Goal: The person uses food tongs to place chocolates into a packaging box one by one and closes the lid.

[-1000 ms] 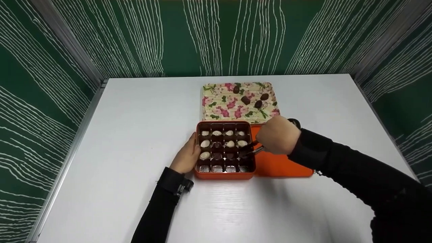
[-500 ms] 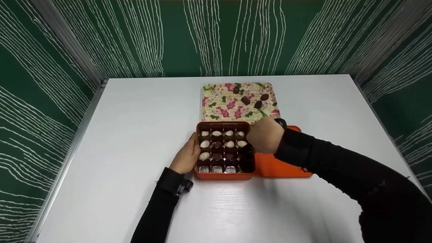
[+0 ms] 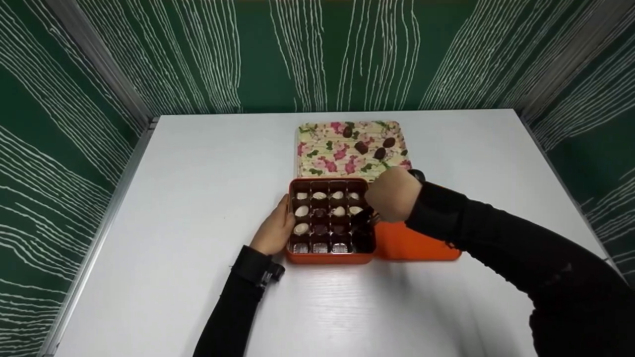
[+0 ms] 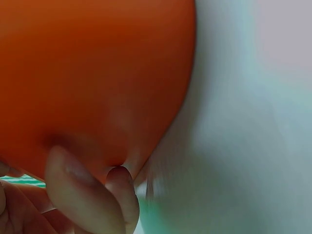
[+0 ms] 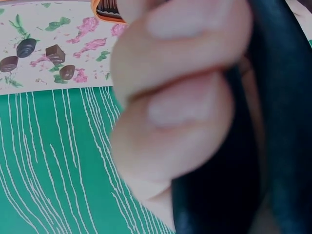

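In the head view my left hand [image 3: 273, 230] rests against the left side of an orange box [image 3: 330, 258]. The left wrist view has its thumb [image 4: 73, 185] touching the box's orange wall [image 4: 112, 73]. The box's dark brown insert is divided into compartments, with white chocolates [image 3: 301, 229] and dark chocolates [image 3: 320, 229] in the back rows. Silvery bottoms show in the front row. My right hand [image 3: 395, 194] grips black-handled tongs [image 5: 280, 122]. Their dark tips reach into the right column of the box; whether they hold a chocolate is hidden.
Behind the box lies a floral panel [image 3: 322, 148] with several dark chocolates [image 3: 379, 153] on it. A flat orange panel [image 3: 416, 243] lies right of the box, partly under my right arm. The white table [image 3: 208, 198] extends around these, with green patterned walls [image 3: 268, 59] beyond.
My right hand has moved left with the tongs, closer over the box's right column, and shifted slightly in the last half second. My left hand and the box stay put.
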`<state>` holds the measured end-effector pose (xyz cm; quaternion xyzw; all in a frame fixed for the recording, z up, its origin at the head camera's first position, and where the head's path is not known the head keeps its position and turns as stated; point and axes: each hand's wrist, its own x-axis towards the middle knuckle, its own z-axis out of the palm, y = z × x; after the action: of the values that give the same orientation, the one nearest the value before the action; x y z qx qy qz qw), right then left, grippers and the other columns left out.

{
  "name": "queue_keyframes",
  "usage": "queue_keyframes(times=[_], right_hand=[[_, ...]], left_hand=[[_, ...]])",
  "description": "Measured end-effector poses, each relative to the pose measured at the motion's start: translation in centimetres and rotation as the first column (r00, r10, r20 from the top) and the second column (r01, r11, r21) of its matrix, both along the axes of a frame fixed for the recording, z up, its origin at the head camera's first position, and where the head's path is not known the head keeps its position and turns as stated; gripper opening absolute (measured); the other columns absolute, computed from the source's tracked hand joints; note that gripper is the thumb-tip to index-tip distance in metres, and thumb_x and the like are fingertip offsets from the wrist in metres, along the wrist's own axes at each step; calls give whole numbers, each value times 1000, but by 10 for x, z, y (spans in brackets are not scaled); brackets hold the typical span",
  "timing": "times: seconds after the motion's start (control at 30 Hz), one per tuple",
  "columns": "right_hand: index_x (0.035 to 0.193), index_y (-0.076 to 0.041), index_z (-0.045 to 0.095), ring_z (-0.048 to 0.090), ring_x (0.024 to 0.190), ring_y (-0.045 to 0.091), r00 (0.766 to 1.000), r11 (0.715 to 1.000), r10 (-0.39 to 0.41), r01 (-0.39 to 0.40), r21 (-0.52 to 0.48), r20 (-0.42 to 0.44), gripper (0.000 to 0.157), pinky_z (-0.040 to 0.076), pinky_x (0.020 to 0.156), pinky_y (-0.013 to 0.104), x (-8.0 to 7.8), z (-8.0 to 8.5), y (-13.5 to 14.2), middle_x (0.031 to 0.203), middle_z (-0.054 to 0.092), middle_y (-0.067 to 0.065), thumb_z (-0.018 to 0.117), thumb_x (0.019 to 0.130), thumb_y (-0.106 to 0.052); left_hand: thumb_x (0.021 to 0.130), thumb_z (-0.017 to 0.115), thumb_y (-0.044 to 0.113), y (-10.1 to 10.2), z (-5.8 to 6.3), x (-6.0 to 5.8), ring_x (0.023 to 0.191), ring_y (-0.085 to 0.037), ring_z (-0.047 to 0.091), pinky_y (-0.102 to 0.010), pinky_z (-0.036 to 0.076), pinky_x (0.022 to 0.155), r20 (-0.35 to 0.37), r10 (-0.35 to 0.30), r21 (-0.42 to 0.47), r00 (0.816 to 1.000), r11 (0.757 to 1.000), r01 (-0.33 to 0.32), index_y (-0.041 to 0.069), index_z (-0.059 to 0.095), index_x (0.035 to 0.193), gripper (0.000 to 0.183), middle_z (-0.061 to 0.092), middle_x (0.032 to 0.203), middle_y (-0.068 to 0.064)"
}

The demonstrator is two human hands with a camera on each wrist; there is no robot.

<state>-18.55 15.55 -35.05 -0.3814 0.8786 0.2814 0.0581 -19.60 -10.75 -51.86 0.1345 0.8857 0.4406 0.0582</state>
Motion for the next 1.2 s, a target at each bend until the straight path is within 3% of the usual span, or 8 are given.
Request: queue_keyframes(times=[0.2,0.4,0.7,0.87,0.97,1.03,1.1,1.2], right_hand=[[60,-21,20,13,52,10,999,1000,-12,11,-19,-41,55,10,51,29,3,3,-1,55,12,-4,64,91,-9],[60,-20,20,13,51,10,999,1000,-20,20,-10,-46,54,11,51,28,4,5,-2,54,13,-3,62,89,-5],[60,-22,26,15,54,11,994,994,-70,76,-77,81,49,14,52,31,-1,11,6,56,16,-4,64,86,-6],[58,-22,27,19,52,11,989,990,-92,103,-92,120,51,17,50,30,-4,17,13,56,19,-5,70,85,-15],[59,-20,37,26,52,12,985,986,-96,113,-119,145,46,22,48,30,-7,18,21,55,27,-5,75,84,-21],[64,-19,54,36,52,12,980,983,-91,118,-144,178,33,31,47,30,-10,19,26,58,42,-6,78,87,-27],[79,-17,70,46,56,14,974,976,-82,121,-180,211,19,42,51,32,-13,21,32,66,57,-5,79,89,-30],[101,-15,77,56,63,16,960,959,-90,156,-239,264,20,53,62,38,-19,25,41,81,69,-1,78,90,-32]], left_hand=[[108,37,11,0,-1,-1,150,-40,29,-46,23,125,5,-1,-19,1000,1000,1,-11,15,159,60,27,162,-29],[107,38,11,0,-3,-2,149,-40,31,-48,24,124,-2,10,-8,1000,1000,-10,-9,16,160,61,29,162,-29],[108,38,13,2,1,-1,151,-38,28,-45,21,125,11,17,-15,1000,1000,-17,-10,15,159,61,25,163,-28],[108,39,12,2,1,-1,150,-39,29,-46,23,125,4,18,0,1000,1000,-18,-8,17,160,60,28,162,-27],[107,39,11,1,0,0,149,-40,31,-47,24,125,2,16,2,1000,1000,-16,-8,18,160,60,29,162,-29],[107,39,11,1,1,0,149,-40,31,-48,24,124,3,10,-6,1000,1000,-10,-9,17,160,60,29,161,-30],[107,38,11,0,1,1,149,-40,30,-47,24,124,3,6,-12,1000,1000,-6,-11,16,159,60,29,161,-30],[108,37,12,0,0,1,149,-40,30,-46,25,124,9,7,-23,1000,1000,-7,-12,16,159,60,28,161,-30]])
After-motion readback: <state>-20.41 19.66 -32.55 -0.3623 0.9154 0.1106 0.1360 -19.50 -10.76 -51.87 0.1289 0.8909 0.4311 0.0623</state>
